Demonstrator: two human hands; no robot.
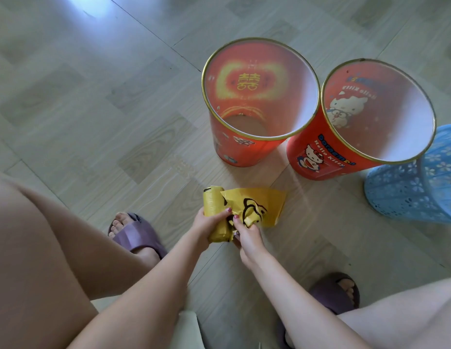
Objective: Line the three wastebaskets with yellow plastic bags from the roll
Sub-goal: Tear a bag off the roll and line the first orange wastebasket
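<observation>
Two hands, left hand point(209, 222) grip clenched round roll point(215, 215), right hand point(247, 235) grip pinching bag point(259, 205) beside it

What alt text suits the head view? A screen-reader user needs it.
Left hand grips a yellow bag roll while right hand pulls a bag loose above the floor; two red wastebaskets and a blue one stand unlined.

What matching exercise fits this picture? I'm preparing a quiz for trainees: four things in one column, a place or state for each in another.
Things:
1. bag roll
2. loose yellow bag
3. blue basket
4. red basket with gold symbol

Places or states:
A. far right, partly cut off
B. held in the left hand
C. leftmost basket, unlined
D. pulled out by the right hand

Pairs: 1-B, 2-D, 3-A, 4-C
</observation>
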